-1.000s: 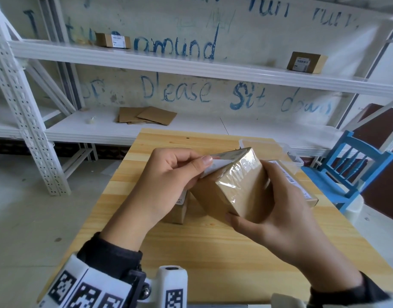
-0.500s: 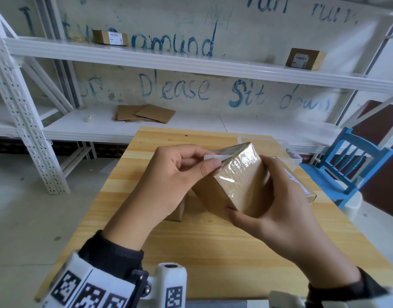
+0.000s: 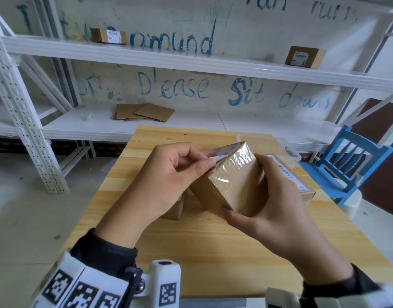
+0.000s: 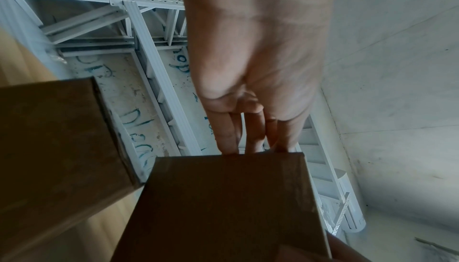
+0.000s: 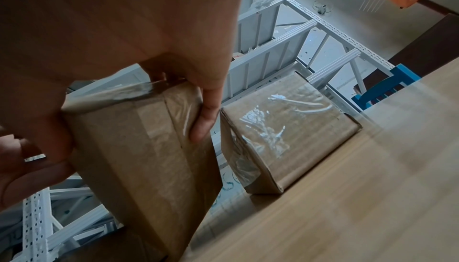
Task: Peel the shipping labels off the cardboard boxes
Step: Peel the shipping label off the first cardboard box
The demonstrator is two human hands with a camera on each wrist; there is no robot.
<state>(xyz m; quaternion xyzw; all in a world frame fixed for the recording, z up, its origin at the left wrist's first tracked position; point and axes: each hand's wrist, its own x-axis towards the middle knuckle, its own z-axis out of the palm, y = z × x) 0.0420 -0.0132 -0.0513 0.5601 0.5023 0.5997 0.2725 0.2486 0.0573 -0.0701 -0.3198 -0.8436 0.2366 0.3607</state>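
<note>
Cardboard box (image 3: 233, 187) tilted — right hand (image 3: 277, 205) grips it, left hand (image 3: 168, 174) pinches label (image 3: 217, 157).

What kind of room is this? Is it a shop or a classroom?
Probably a storeroom or packing room, maybe once a classroom. White metal shelving holds a few labelled cardboard boxes, flattened cardboard lies on a lower shelf, and "Please sit down" is painted on the wall.

A wooden table (image 3: 191, 252) stands on a grey floor (image 3: 24, 218). Behind the table are white shelves (image 3: 146, 54) and a wall with blue writing (image 3: 175, 87). A blue chair (image 3: 351, 165) sits beside the table.
</note>
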